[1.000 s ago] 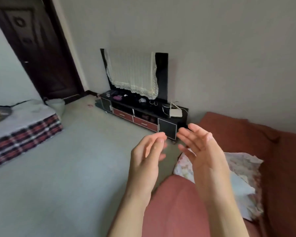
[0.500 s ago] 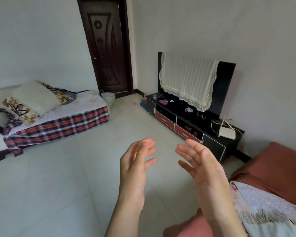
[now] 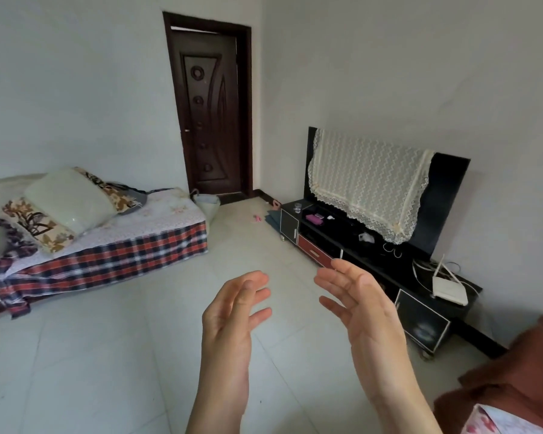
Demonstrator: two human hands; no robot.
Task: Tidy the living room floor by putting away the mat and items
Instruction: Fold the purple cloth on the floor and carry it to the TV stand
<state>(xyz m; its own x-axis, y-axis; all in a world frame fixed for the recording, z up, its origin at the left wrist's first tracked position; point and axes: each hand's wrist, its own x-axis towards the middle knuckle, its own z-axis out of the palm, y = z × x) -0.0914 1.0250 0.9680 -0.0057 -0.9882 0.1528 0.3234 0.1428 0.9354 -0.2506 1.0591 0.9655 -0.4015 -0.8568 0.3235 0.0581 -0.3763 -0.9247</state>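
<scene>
Still raised, left hand (image 3: pixel 229 321), right hand (image 3: pixel 364 311), both spread, holding nothing; sofa (image 3: pixel 514 380) further right

Holds the left hand (image 3: pixel 232 317) up at mid-view, fingers pointing upward, loosely spread and slightly bent, gripping nothing. Holds the right hand (image 3: pixel 365 311) near it yet apart, palm turned toward the left hand, fingers nearly straight and fanned, likewise touching nothing. Reaches up from the bottom edge with the left forearm (image 3: pixel 220 396) and right forearm (image 3: pixel 398 399), both bare.
</scene>
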